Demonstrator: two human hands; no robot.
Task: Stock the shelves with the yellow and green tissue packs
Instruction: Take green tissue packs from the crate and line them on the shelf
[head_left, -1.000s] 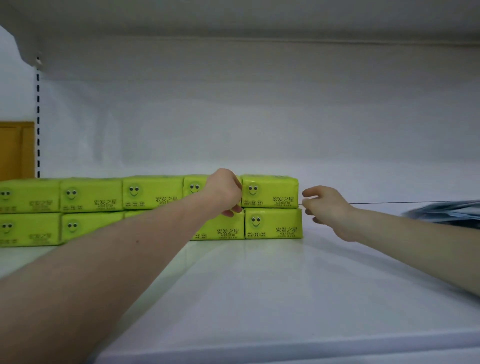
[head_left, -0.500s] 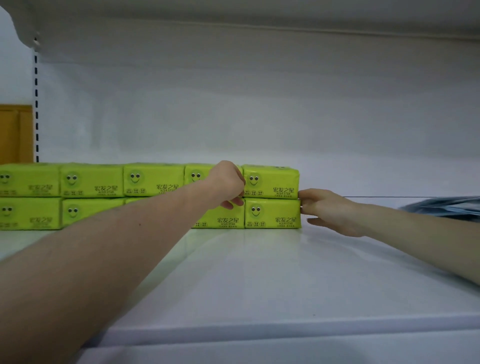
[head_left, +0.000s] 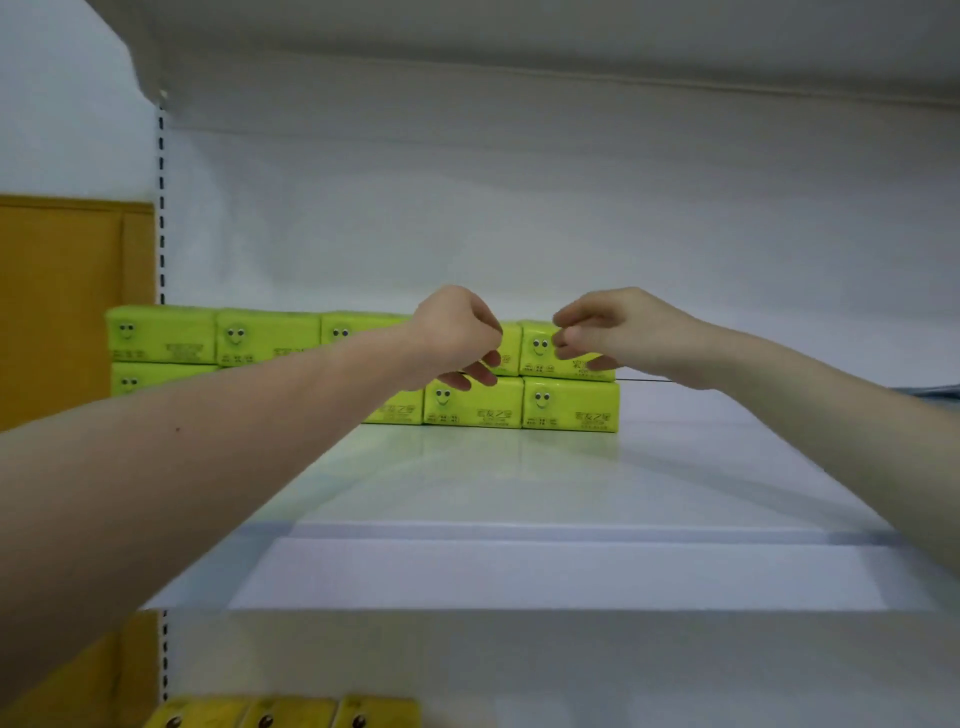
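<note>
Yellow-green tissue packs with smiley faces (head_left: 161, 335) stand in two stacked rows along the back of a white shelf (head_left: 519, 478). The row ends at the right with one pack (head_left: 540, 356) on top of another (head_left: 569, 405). My left hand (head_left: 457, 332) is curled into a fist in front of the top pack next to the end one. Fingers curled and holding nothing I can see, my right hand (head_left: 618, 332) hovers before the top end pack. My left forearm hides part of the lower row.
Bare white shelf runs to the right of the packs, with a dark flat object (head_left: 937, 389) at its far right edge. Yellow packs (head_left: 291, 714) lie on the shelf below. A slotted upright (head_left: 161, 208) and an orange-brown panel (head_left: 67, 301) stand at the left.
My right hand left the right side of the end packs and rose in front of the top one. The view pulled back and now takes in the shelf below.
</note>
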